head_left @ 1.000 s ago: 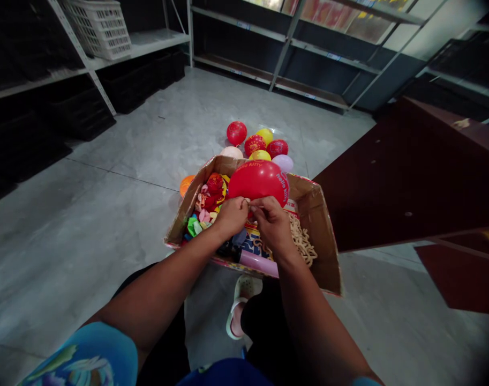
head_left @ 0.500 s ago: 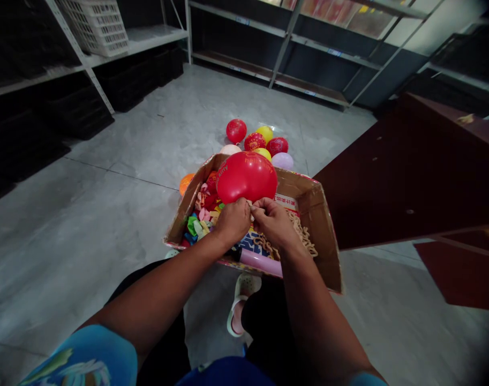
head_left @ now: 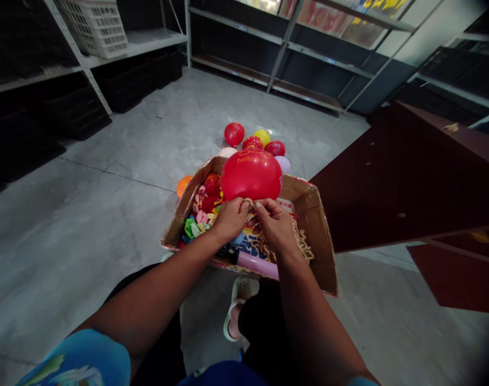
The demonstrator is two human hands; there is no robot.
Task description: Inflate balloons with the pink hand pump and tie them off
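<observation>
An inflated red balloon [head_left: 251, 176] with printed lettering sits above the open cardboard box [head_left: 314, 214], just beyond my fingertips. Short beige cord [head_left: 248, 202] shows between my two hands, close against the balloon's near side. My left hand [head_left: 233, 219] is closed, pinching one side of this cord. From the other side my right hand [head_left: 276, 222] pinches it between thumb and forefinger. The balloon's neck is hidden by my fingers. Under my hands in the box lie limp coloured balloons [head_left: 196, 228], a heap of beige cords [head_left: 302, 241] and a pink tube [head_left: 257, 264], perhaps a pump.
Behind the box, several inflated balloons [head_left: 234, 134] rest on the grey floor [head_left: 127, 161]. A dark red wooden panel [head_left: 360, 187] stands close on the right. Metal shelves [head_left: 236, 27] line the back, with a white basket [head_left: 102, 29] at the left.
The red balloon has turned, so its lettering now shows at the top middle, and it has shifted slightly right. More beige cord shows between my fingertips. The view has moved slightly.
</observation>
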